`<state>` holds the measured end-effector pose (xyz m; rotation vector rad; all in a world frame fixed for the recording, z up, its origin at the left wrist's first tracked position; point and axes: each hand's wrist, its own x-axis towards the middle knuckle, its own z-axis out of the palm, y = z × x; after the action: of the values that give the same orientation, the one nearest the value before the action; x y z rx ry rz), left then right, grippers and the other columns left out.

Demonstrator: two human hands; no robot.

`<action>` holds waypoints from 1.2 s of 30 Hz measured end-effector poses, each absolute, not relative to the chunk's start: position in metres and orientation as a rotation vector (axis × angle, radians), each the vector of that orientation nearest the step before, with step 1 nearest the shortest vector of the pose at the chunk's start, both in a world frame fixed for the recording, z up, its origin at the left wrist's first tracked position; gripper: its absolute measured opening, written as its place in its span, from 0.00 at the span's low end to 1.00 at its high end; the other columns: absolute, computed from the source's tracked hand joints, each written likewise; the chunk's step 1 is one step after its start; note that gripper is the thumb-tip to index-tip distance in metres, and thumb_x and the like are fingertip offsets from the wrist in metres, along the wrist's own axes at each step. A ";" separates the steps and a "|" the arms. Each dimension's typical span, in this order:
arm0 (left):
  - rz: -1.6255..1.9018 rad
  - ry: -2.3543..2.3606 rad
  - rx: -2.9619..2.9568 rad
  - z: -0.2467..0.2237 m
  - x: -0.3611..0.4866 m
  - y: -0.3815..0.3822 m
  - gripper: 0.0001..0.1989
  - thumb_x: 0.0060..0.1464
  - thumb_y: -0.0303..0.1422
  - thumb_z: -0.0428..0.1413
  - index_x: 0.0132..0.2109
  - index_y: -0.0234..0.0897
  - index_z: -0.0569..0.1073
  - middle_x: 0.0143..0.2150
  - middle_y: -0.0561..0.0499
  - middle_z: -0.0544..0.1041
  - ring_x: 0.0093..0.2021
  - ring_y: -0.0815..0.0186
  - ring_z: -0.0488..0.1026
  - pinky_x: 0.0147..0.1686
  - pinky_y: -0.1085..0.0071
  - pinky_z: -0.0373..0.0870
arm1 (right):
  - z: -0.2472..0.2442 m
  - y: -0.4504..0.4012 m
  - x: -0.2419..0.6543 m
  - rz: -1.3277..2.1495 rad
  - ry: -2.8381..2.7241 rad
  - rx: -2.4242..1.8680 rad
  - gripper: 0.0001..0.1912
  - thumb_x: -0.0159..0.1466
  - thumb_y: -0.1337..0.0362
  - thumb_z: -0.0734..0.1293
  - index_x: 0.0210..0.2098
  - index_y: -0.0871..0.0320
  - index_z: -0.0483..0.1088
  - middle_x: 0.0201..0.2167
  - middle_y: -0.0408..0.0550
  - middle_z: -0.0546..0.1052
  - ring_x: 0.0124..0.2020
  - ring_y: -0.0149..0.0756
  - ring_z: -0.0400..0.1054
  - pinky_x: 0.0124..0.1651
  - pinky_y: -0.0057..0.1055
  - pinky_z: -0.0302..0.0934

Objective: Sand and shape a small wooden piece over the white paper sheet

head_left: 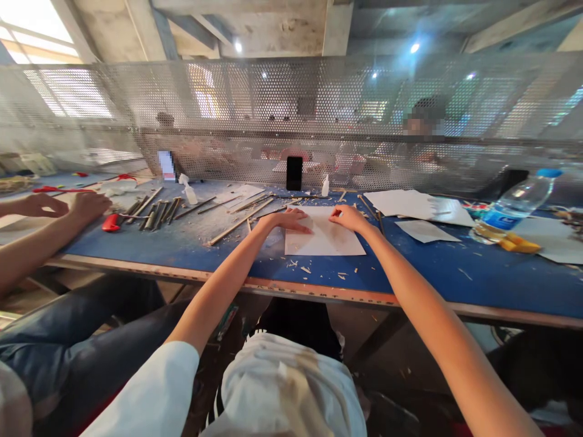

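A sheet of white paper point(325, 240) lies flat on the blue table point(437, 273) before me. My left hand point(294, 220) rests on its upper left part, palm down with the fingers stretched out. At the sheet's upper right, my right hand point(347, 217) is closed, thumb and fingertips drawn together. Whatever sits between those fingertips is too small to make out. Small pale scraps point(300, 267) are scattered along the sheet's near edge.
Behind the sheet stand a phone point(294, 173) and a small white bottle point(325, 186). Wooden sticks point(241, 221) and tools lie left. A water bottle point(512, 206) and more paper point(410, 203) are right. A perforated metal screen point(255, 115) backs the table; a co-worker's hands point(77, 206) are far left.
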<state>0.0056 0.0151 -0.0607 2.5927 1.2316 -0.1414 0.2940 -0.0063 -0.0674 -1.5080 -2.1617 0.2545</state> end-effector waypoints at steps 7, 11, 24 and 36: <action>-0.154 1.234 2.571 -0.059 0.006 0.013 0.61 0.52 0.73 0.52 0.82 0.44 0.55 0.84 0.44 0.48 0.81 0.40 0.42 0.78 0.50 0.42 | -0.071 -0.003 0.296 0.334 -2.192 -1.487 0.08 0.64 0.60 0.76 0.32 0.57 0.78 0.34 0.49 0.85 0.36 0.40 0.77 0.39 0.31 0.64; -0.123 1.226 2.551 -0.060 0.005 0.013 0.60 0.51 0.73 0.53 0.82 0.48 0.54 0.83 0.47 0.50 0.81 0.37 0.41 0.78 0.47 0.41 | -0.073 -0.001 0.296 0.274 -2.160 -1.526 0.08 0.64 0.61 0.76 0.32 0.57 0.77 0.35 0.50 0.85 0.36 0.40 0.77 0.39 0.32 0.64; -0.152 1.232 2.578 -0.054 0.005 0.007 0.58 0.53 0.73 0.51 0.82 0.51 0.52 0.83 0.50 0.52 0.80 0.39 0.43 0.77 0.46 0.45 | -0.067 -0.003 0.296 0.402 -2.233 -1.523 0.09 0.65 0.59 0.76 0.32 0.58 0.78 0.35 0.50 0.86 0.36 0.39 0.76 0.39 0.31 0.64; -0.155 1.265 2.576 -0.052 0.007 0.003 0.58 0.54 0.71 0.52 0.82 0.46 0.53 0.83 0.47 0.51 0.81 0.40 0.43 0.78 0.50 0.44 | -0.071 0.001 0.300 0.272 -2.184 -1.540 0.08 0.65 0.59 0.76 0.34 0.57 0.79 0.37 0.51 0.86 0.37 0.41 0.77 0.41 0.32 0.64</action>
<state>0.0070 0.0028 -0.0516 2.5757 1.2649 -0.1553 0.3000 0.0008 -0.0711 -1.5400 -2.1839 0.2719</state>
